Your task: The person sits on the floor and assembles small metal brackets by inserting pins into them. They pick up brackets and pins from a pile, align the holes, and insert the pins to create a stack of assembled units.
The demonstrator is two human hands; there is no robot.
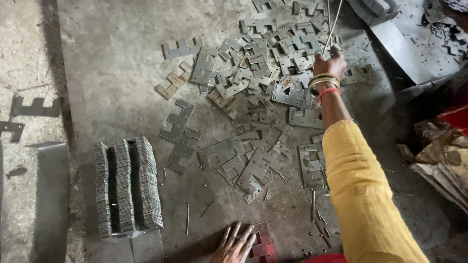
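My right hand (pixel 329 64), with bangles at the wrist and a yellow sleeve, reaches out over a scattered heap of flat E-shaped metal stampings (pixel 265 73) on the concrete floor. Its fingers are closed on a thin metal rod (pixel 333 24) that runs up and away from the hand. My left hand (pixel 234 243) rests flat with spread fingers on the floor at the bottom edge, touching a reddish stamping (pixel 263 246) beside it.
A neat stacked block of the same stampings (pixel 126 187) stands at the lower left. A grey metal sheet (pixel 414 44) with punched holes lies at the upper right. Crumpled brown paper (pixel 441 156) sits at the right. Thin pins (pixel 187 217) litter the floor.
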